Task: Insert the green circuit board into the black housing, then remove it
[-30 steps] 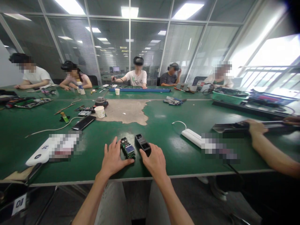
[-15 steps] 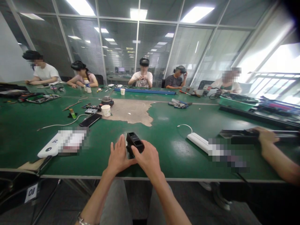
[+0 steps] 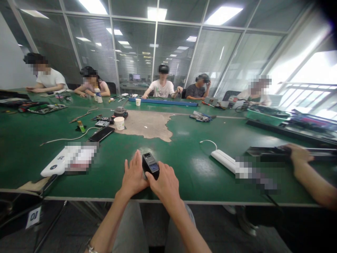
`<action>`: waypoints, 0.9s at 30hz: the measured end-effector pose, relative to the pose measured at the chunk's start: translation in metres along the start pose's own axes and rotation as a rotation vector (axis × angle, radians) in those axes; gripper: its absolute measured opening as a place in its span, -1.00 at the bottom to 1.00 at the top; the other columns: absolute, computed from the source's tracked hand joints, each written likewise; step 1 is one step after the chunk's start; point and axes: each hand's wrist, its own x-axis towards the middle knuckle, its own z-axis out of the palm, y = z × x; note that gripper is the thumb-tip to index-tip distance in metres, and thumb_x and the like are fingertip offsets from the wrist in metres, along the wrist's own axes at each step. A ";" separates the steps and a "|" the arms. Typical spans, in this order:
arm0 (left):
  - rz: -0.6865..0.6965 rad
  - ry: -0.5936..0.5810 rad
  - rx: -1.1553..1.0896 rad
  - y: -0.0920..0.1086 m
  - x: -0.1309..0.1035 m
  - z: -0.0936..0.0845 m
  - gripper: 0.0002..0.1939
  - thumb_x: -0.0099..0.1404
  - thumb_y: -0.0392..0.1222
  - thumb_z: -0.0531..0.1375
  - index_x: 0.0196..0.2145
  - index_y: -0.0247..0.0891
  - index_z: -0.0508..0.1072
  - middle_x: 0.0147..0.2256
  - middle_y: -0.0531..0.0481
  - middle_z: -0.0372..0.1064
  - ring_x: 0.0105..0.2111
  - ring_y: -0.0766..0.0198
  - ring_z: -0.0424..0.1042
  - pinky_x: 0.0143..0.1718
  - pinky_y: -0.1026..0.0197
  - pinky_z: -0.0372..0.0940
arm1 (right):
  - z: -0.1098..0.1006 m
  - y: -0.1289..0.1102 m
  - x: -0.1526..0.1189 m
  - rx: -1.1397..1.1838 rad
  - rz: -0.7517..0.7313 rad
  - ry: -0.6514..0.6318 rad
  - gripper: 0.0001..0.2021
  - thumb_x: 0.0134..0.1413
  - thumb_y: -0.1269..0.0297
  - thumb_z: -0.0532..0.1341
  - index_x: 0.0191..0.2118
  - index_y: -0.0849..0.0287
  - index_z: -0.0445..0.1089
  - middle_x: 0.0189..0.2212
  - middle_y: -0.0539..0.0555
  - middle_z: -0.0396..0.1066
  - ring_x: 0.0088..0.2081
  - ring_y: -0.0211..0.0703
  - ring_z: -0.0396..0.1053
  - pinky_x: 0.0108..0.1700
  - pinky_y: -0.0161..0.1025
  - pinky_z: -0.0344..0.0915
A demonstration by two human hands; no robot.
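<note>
Head view: two bare hands are working nr. the front edge of one green surface. R hand is holding one black housing, thumb at its near end, fingers along its R side; this grip is closing round the housing. L hand is resting just beside the L side, fingers extended, grip wide. The housing is sitting btw. both hands, w/ one small screen showing on top. To L, one white device, one dark slab & two paper cups are standing or lying. To R, one white bar is lying; one co-worker's hand is touching one dark strip. Opposite, five people are sitting.
</note>
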 end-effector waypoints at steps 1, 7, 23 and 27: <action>0.000 -0.001 0.003 0.000 0.000 0.000 0.05 0.12 -0.13 0.09 0.34 -0.41 -0.53 0.37 -0.33 -0.27 0.35 -0.04 -0.17 0.30 -0.20 -0.29 | 0.000 0.000 0.001 -0.001 0.002 0.010 -0.48 0.05 -0.03 0.22 0.05 0.19 0.30 -0.16 0.21 0.42 -0.08 0.07 0.34 -0.11 -0.15 0.22; 0.002 0.009 0.036 -0.004 0.001 0.008 0.00 0.16 -0.04 0.09 0.35 -0.46 -0.41 0.36 -0.37 -0.23 0.34 -0.05 -0.14 0.30 -0.22 -0.30 | -0.004 -0.002 0.008 0.066 0.009 -0.022 -0.74 0.06 0.09 0.22 -0.21 0.15 0.39 -0.28 0.14 0.45 -0.16 -0.02 0.38 -0.13 -0.20 0.22; 0.019 -0.004 0.047 -0.001 0.003 0.002 0.06 -0.02 0.50 0.15 0.23 -0.28 0.12 0.35 -0.32 -0.16 0.33 -0.15 -0.11 0.29 -0.26 -0.24 | -0.012 0.049 0.011 0.116 0.125 0.165 -0.65 0.12 0.12 0.16 -0.03 0.20 0.37 -0.18 0.17 0.45 -0.11 -0.01 0.36 -0.05 -0.17 0.22; 0.023 -0.005 0.055 -0.001 0.004 0.003 0.06 -0.01 0.52 0.13 0.23 -0.29 0.12 0.35 -0.33 -0.19 0.34 -0.14 -0.15 0.28 -0.28 -0.23 | -0.003 0.053 0.007 0.034 0.127 0.145 -0.63 0.14 0.13 0.15 -0.02 0.25 0.36 -0.17 0.20 0.45 -0.09 0.03 0.35 -0.05 -0.15 0.21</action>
